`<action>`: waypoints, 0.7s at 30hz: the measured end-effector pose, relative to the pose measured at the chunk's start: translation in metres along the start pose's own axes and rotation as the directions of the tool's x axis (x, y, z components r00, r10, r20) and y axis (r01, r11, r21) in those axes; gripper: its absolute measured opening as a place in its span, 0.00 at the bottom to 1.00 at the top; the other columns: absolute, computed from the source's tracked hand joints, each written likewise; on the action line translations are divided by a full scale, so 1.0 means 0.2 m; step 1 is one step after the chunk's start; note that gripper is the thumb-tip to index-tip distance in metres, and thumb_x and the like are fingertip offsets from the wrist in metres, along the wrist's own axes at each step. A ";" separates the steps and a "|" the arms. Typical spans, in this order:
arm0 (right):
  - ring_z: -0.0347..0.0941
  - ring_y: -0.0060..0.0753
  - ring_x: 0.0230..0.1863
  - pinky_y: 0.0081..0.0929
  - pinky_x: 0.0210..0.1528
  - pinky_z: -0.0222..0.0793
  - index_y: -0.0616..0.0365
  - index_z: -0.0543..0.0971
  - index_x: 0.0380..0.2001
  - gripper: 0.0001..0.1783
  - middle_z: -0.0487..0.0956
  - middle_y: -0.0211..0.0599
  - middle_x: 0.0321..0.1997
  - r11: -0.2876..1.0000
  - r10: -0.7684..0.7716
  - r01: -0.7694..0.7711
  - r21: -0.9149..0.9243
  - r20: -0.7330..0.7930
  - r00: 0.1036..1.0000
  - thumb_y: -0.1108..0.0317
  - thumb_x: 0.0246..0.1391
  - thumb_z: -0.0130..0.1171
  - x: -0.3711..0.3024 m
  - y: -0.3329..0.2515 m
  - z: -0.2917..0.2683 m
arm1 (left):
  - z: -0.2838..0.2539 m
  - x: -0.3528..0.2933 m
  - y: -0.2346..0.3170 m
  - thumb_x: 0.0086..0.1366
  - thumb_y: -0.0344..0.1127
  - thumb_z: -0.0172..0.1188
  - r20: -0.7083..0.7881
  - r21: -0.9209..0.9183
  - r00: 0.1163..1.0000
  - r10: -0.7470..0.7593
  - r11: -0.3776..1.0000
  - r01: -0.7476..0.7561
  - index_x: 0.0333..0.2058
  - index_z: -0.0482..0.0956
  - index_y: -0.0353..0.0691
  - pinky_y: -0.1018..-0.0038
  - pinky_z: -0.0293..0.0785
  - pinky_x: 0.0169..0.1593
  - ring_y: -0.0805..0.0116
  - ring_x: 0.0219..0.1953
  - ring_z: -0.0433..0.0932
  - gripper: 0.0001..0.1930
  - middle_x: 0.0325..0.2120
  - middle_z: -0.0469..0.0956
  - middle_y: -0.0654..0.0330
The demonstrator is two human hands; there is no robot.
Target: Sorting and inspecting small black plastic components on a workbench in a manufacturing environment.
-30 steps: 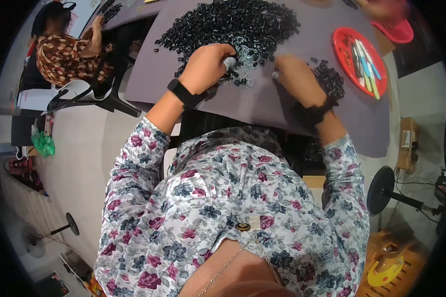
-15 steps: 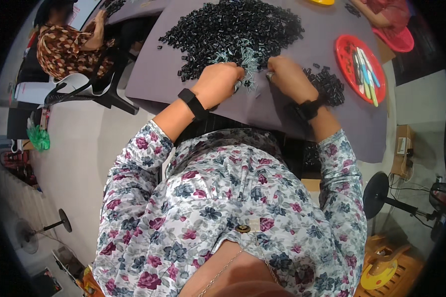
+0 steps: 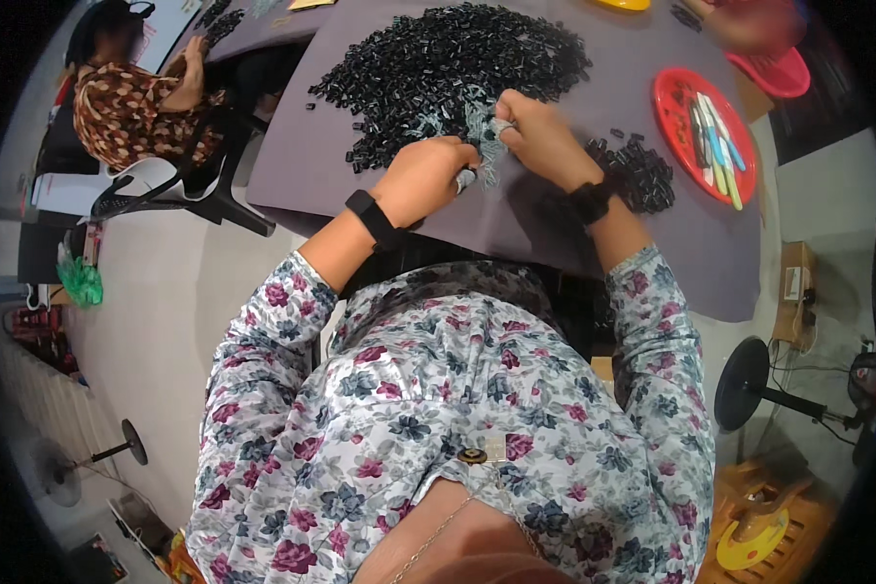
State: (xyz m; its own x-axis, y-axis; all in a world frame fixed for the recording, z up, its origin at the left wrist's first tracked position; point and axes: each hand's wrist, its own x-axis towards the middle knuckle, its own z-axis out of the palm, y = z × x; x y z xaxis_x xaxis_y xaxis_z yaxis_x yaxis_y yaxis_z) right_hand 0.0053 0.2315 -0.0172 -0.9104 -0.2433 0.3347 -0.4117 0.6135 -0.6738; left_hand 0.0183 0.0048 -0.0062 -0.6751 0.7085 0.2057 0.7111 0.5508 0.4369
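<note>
Green plastic bag [image 3: 80,279] at far left, low, well away from your table. Near it, a co-worker in a brown patterned top [image 3: 131,122], seated at another table. Next, your grey-purple tabletop [image 3: 292,146]. Black wristband [image 3: 375,220] on your left wrist. Your left hand [image 3: 423,177] is at the near edge of the large pile of small black pieces [image 3: 457,58], fingers curled in, pale wrapping at the fingertips; cannot tell whether they clamp a piece. Thin grey-green strips [image 3: 490,164] lie loose between your hands, at the pile's near side. Your right hand [image 3: 545,136] is over the right edge of these strips, thumb and forefinger bent toward each other; cannot tell whether anything is pinched. Beside that wrist, a smaller heap of black pieces [image 3: 642,175]. Farther right, a red plate [image 3: 663,107] bearing slim-handled tools [image 3: 718,146], then a pink basin [image 3: 786,73].
</note>
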 end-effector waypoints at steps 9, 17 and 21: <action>0.78 0.36 0.32 0.33 0.35 0.72 0.64 0.76 0.36 0.09 0.79 0.43 0.31 0.968 0.134 -0.139 0.209 0.040 0.990 0.77 0.49 0.59 -0.14 -0.10 -0.08 | 0.00 -0.02 -0.06 0.64 0.21 0.59 0.120 -0.737 0.930 -0.347 0.597 0.317 0.44 0.85 0.36 0.77 0.76 0.34 0.71 0.29 0.82 0.12 0.33 0.85 0.57; 0.79 0.20 0.35 0.20 0.38 0.77 0.67 0.80 0.37 0.10 0.82 0.30 0.36 0.778 0.209 -0.264 0.571 0.161 0.965 0.84 0.50 0.58 -0.24 -0.14 -0.01 | -0.04 -0.03 0.00 0.70 0.25 0.58 0.228 -0.911 0.870 -0.437 0.221 0.349 0.46 0.83 0.31 0.84 0.78 0.37 0.78 0.31 0.82 0.10 0.36 0.86 0.58; 0.79 0.21 0.37 0.20 0.39 0.76 0.67 0.79 0.41 0.13 0.81 0.32 0.37 0.703 0.216 -0.233 0.672 0.110 0.970 0.84 0.50 0.59 -0.23 -0.17 0.01 | -0.01 -0.04 -0.04 0.70 0.26 0.58 0.237 -0.923 0.874 -0.424 0.182 0.339 0.48 0.84 0.32 0.84 0.79 0.38 0.78 0.33 0.83 0.11 0.36 0.86 0.58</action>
State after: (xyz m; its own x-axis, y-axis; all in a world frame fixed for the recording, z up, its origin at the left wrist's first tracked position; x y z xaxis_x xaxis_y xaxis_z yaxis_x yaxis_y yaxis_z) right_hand 0.0604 0.2195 -0.0114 -0.9767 -0.1863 0.1064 -0.1051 -0.0172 -0.9943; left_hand 0.0187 -0.0060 -0.0095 -0.8450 0.4903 -0.2134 -0.2807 -0.0671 0.9574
